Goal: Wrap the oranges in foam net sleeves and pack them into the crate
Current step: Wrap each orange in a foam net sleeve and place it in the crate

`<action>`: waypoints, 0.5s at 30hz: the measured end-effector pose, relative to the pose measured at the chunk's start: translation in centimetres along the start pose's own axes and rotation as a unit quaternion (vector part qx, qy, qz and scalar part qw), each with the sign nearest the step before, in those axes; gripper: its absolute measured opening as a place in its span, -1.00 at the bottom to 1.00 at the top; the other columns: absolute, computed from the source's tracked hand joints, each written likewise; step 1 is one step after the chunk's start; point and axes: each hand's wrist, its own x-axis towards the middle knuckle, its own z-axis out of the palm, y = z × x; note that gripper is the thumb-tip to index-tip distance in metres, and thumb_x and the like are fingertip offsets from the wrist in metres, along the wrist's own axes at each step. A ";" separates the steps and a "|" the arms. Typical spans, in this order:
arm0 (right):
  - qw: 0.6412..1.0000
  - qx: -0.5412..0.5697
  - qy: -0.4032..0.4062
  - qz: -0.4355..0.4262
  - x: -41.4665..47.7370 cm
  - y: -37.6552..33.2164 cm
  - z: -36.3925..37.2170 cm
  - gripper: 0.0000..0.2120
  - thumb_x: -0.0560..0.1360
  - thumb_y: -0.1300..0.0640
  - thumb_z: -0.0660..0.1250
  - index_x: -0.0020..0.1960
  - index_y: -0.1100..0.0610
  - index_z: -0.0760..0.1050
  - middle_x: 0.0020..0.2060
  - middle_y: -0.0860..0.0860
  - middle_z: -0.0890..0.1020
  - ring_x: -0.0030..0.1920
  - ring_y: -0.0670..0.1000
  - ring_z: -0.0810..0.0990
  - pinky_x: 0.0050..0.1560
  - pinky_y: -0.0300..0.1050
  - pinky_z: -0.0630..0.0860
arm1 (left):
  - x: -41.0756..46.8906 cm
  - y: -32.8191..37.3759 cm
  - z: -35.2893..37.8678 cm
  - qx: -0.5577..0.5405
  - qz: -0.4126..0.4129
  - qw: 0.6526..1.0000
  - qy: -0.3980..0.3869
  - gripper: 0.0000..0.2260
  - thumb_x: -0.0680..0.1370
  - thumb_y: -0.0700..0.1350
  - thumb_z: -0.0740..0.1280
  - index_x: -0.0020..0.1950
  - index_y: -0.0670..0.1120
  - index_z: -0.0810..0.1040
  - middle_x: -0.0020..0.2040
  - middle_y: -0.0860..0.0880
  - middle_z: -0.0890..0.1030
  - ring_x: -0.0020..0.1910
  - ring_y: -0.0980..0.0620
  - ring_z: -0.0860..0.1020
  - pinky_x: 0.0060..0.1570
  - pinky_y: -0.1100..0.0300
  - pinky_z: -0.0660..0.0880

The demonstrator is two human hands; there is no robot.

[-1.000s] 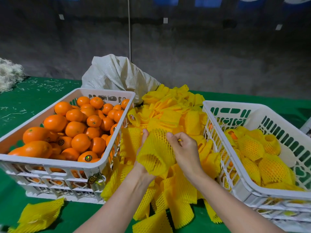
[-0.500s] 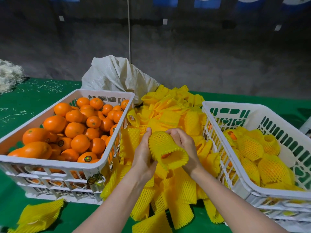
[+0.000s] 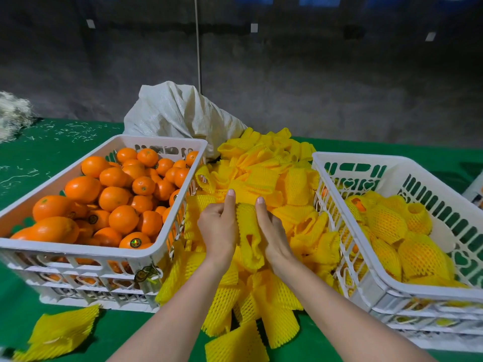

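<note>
My left hand (image 3: 218, 231) and my right hand (image 3: 271, 232) both grip one yellow foam net sleeve (image 3: 248, 231) between them, thumbs up, above a pile of loose yellow sleeves (image 3: 264, 178). The sleeve hangs stretched with its open end toward me; a little orange shows inside it. A white crate (image 3: 167, 231) on the left holds several bare oranges (image 3: 115, 199). The white crate (image 3: 347, 257) on the right holds several sleeved oranges (image 3: 386, 226).
A white woven sack (image 3: 180, 113) lies behind the sleeve pile. One flat sleeve (image 3: 62, 327) rests on the green table (image 3: 39, 158) at the front left. White shreds (image 3: 13, 116) lie at the far left. A grey wall stands behind.
The sleeve has turned from lying sideways with its mouth facing right to hanging lengthwise between my hands. Both hands have shifted to its sides, thumbs pointing up.
</note>
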 end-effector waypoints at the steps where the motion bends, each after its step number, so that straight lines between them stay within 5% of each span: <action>1: 0.998 0.050 -0.011 0.043 0.0 0.0 0.1 -0.48 0.52 -0.29 0.10 0.06 0.10 0.57 0.02 0.11 0.63 0.06 0.15 0.56 0.11 0.02 0.48 | 0.0 -0.1 0.1 -0.013 -0.008 1.000 0.010 -0.44 0.57 -0.01 0.32 -0.58 0.01 0.15 -0.61 0.08 0.14 -0.54 0.07 0.11 -0.38 0.09 0.08; 3: 0.982 0.141 -0.033 0.117 0.2 -0.2 0.1 -0.61 0.50 -0.21 0.23 -0.13 0.10 0.58 -0.17 0.07 0.66 -0.10 0.11 0.60 0.01 0.01 0.53 | 0.1 0.0 0.3 -0.068 -0.073 0.995 0.023 -0.44 0.56 -0.01 0.34 -0.58 0.02 0.15 -0.58 0.07 0.15 -0.53 0.05 0.12 -0.38 0.11 0.10; 7: 0.964 0.206 -0.056 0.159 0.4 -0.8 -0.4 -0.77 0.47 -0.06 0.34 -0.17 0.11 0.56 -0.18 0.12 0.64 -0.15 0.12 0.59 0.05 0.04 0.52 | 0.4 -0.7 -0.3 -0.167 -0.256 0.952 -0.021 -0.56 0.55 0.07 0.32 -0.44 -0.02 0.23 -0.46 -0.04 0.28 -0.42 0.01 0.30 -0.27 0.06 0.26; 12: 0.945 0.273 -0.097 0.151 0.4 -0.4 -0.9 -0.75 0.50 0.01 0.29 -0.30 0.07 0.55 -0.46 -0.01 0.58 -0.48 -0.04 0.53 -0.41 -0.23 0.45 | 0.9 0.3 -0.6 -0.174 -0.315 0.924 -0.126 -0.70 0.58 0.08 0.26 -0.18 -0.14 0.49 -0.41 -0.05 0.64 -0.38 -0.04 0.63 -0.20 0.07 0.54; 15: 0.935 0.300 -0.133 0.134 0.3 -0.1 -1.2 -0.60 0.53 0.04 0.22 -0.43 0.06 0.59 -0.48 -0.03 0.59 -0.48 -0.07 0.54 -0.41 -0.24 0.45 | 1.0 0.7 -0.9 -0.140 -0.308 0.927 -0.165 -0.69 0.56 0.12 0.27 -0.17 -0.13 0.44 -0.40 -0.05 0.64 -0.36 -0.01 0.62 -0.27 0.10 0.54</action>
